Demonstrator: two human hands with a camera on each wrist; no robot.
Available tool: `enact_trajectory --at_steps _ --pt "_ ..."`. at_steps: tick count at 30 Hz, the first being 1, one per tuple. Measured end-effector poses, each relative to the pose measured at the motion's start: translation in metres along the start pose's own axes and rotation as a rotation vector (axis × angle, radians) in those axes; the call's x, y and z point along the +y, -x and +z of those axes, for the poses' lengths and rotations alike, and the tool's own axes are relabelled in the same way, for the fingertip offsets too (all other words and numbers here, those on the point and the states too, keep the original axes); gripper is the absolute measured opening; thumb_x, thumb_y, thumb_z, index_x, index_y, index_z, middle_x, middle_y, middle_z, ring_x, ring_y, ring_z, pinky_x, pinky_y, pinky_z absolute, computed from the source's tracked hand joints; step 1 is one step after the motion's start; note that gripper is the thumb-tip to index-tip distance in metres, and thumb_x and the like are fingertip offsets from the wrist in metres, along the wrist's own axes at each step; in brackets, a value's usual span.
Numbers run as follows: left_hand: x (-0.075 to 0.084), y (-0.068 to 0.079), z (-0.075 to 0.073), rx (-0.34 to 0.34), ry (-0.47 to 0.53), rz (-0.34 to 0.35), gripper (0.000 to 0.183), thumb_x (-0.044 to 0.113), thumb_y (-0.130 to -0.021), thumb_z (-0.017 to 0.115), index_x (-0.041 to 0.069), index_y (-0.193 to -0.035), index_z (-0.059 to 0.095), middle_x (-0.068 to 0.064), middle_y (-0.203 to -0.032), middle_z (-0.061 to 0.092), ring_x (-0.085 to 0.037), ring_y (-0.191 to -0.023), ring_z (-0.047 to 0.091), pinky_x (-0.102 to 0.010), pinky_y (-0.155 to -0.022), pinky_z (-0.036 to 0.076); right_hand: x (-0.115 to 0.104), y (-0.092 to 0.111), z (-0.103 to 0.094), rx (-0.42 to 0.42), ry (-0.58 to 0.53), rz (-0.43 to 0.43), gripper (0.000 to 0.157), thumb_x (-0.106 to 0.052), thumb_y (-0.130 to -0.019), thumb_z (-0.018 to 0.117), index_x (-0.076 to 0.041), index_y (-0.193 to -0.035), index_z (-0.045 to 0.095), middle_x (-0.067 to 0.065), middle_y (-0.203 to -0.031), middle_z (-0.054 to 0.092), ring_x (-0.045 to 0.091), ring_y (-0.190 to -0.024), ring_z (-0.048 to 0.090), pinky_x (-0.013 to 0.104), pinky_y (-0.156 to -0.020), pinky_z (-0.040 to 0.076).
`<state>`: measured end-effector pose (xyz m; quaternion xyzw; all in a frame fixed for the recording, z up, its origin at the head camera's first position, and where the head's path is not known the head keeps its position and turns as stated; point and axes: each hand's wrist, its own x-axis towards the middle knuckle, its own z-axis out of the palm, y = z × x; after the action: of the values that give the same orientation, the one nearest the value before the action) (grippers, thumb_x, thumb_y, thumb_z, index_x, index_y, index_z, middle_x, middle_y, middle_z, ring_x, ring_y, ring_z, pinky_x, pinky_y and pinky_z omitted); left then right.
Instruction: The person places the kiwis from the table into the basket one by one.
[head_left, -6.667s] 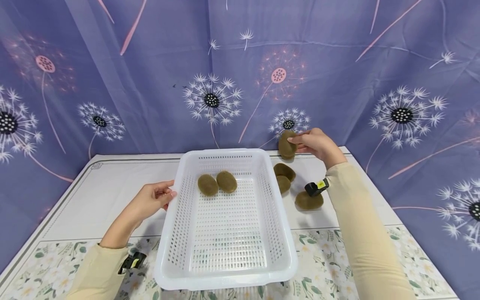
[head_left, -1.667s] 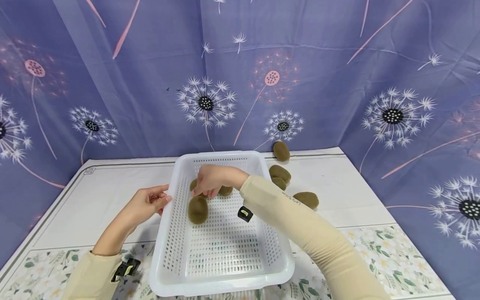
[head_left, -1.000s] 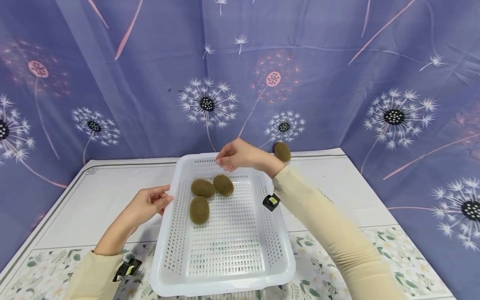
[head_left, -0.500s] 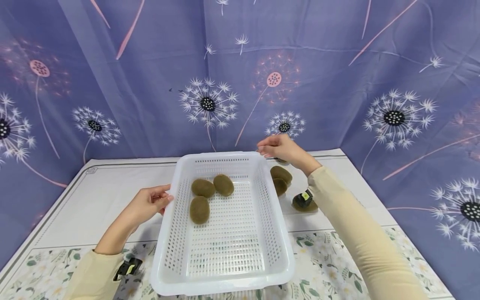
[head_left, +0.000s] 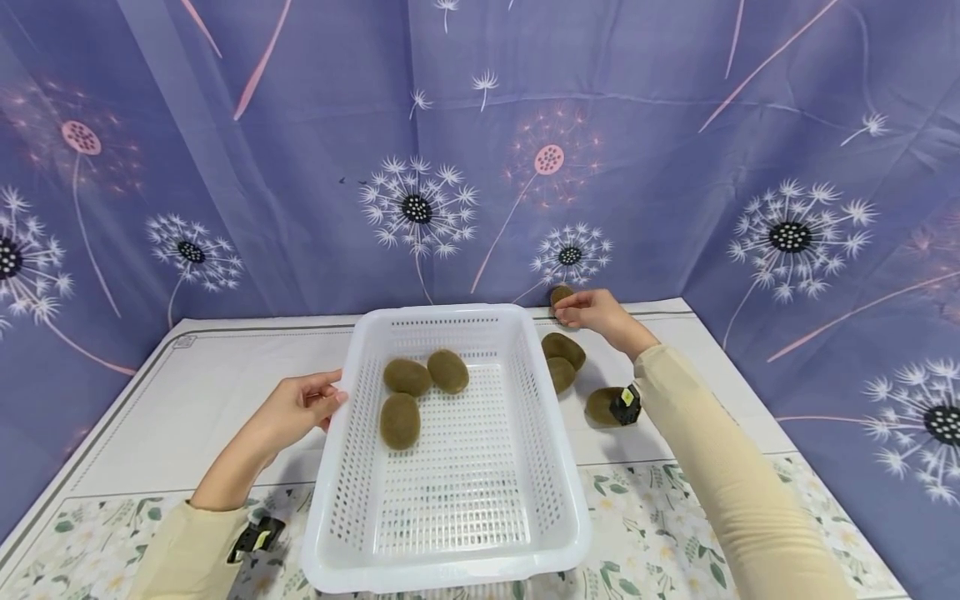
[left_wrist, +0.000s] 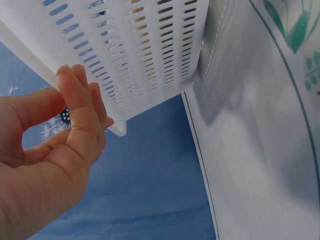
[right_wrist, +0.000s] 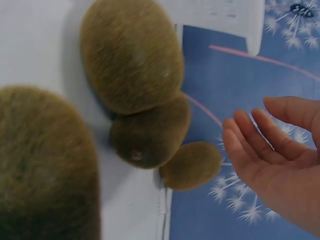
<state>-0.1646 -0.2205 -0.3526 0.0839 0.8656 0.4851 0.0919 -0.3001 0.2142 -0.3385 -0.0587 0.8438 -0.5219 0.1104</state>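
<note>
A white plastic basket (head_left: 450,572) with perforated walls stands on the table, with three brown kiwis (head_left: 400,421) grouped in its far left part. My left hand (head_left: 288,417) pinches its left rim; in the left wrist view, fingers (left_wrist: 82,120) lie against the outer side. My right hand (head_left: 600,318) is at the far kiwi (head_left: 560,294) by the curtain and partly covers it. From the right wrist, this hand (right_wrist: 285,155) has loosely bent fingers with nothing between them, apart from the small-looking kiwi (right_wrist: 192,165).
Right of the basket, two kiwis (head_left: 564,350) touch each other, and another kiwi (head_left: 602,406) lies nearer, partly behind the black wrist camera (head_left: 626,405). A purple dandelion curtain (head_left: 480,108) borders the table (head_left: 247,358). Floral cloth (head_left: 660,517) covers the near part.
The right hand placed a third kiwi in the basket, let go, and went back right to the far kiwi. The left hand stays on the rim.
</note>
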Motion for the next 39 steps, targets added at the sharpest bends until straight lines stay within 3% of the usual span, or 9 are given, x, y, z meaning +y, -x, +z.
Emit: enact_trajectory --at_steps 4,8,14,20,34,39 --pt "0.000 0.000 0.000 -0.001 0.000 0.006 0.053 0.011 -0.099 0.055 -0.012 -0.142 0.035 -0.012 -0.094 0.063 -0.019 -0.069 0.064 -0.028 -0.072 0.052 0.010 -0.002 -0.001 -0.008 0.028 0.040 0.037 -0.007 -0.098 0.054 0.013 -0.128 0.051 0.028 -0.129 0.054 0.023 -0.103 0.061 0.036 -0.096 0.047" --pt "0.000 0.000 0.000 0.000 -0.004 0.000 0.053 0.012 -0.099 0.055 -0.012 -0.143 0.035 -0.012 -0.095 0.062 -0.019 -0.069 0.064 -0.029 -0.072 0.052 0.016 -0.003 -0.001 -0.027 0.076 0.051 0.037 -0.008 -0.098 0.052 0.013 -0.128 0.052 0.028 -0.130 0.053 0.038 -0.117 0.053 0.046 -0.102 0.041" --pt "0.000 -0.001 0.000 0.001 -0.009 -0.005 0.054 0.013 -0.099 0.054 -0.011 -0.143 0.034 -0.011 -0.096 0.063 -0.018 -0.069 0.063 -0.031 -0.073 0.052 0.023 -0.006 0.003 -0.060 0.181 0.048 0.039 -0.010 -0.096 0.057 0.012 -0.128 0.054 0.027 -0.129 0.053 0.034 -0.111 0.055 0.046 -0.101 0.042" --pt "0.000 0.000 0.000 -0.001 -0.020 0.006 0.054 0.014 -0.099 0.055 -0.012 -0.143 0.034 -0.011 -0.095 0.062 -0.019 -0.070 0.064 -0.035 -0.078 0.052 0.026 -0.007 0.007 -0.094 0.297 0.027 0.045 -0.013 -0.094 0.061 0.012 -0.130 0.052 0.028 -0.133 0.051 0.038 -0.122 0.049 0.047 -0.103 0.039" --pt "0.000 0.000 0.000 -0.002 -0.019 -0.005 0.054 0.013 -0.099 0.055 -0.012 -0.143 0.034 -0.012 -0.096 0.062 -0.019 -0.070 0.064 -0.032 -0.076 0.052 0.025 -0.013 0.016 -0.087 0.484 0.049 0.055 -0.014 -0.090 0.066 0.014 -0.133 0.048 0.030 -0.137 0.046 0.041 -0.127 0.043 0.045 -0.102 0.041" --pt "0.001 0.000 0.000 -0.008 -0.018 -0.006 0.055 0.014 -0.100 0.054 -0.012 -0.143 0.033 -0.012 -0.097 0.062 -0.019 -0.070 0.064 -0.034 -0.077 0.052 0.023 -0.013 0.017 -0.074 0.555 0.048 0.057 -0.015 -0.087 0.071 0.015 -0.130 0.050 0.031 -0.133 0.049 0.042 -0.122 0.048 0.045 -0.098 0.045"
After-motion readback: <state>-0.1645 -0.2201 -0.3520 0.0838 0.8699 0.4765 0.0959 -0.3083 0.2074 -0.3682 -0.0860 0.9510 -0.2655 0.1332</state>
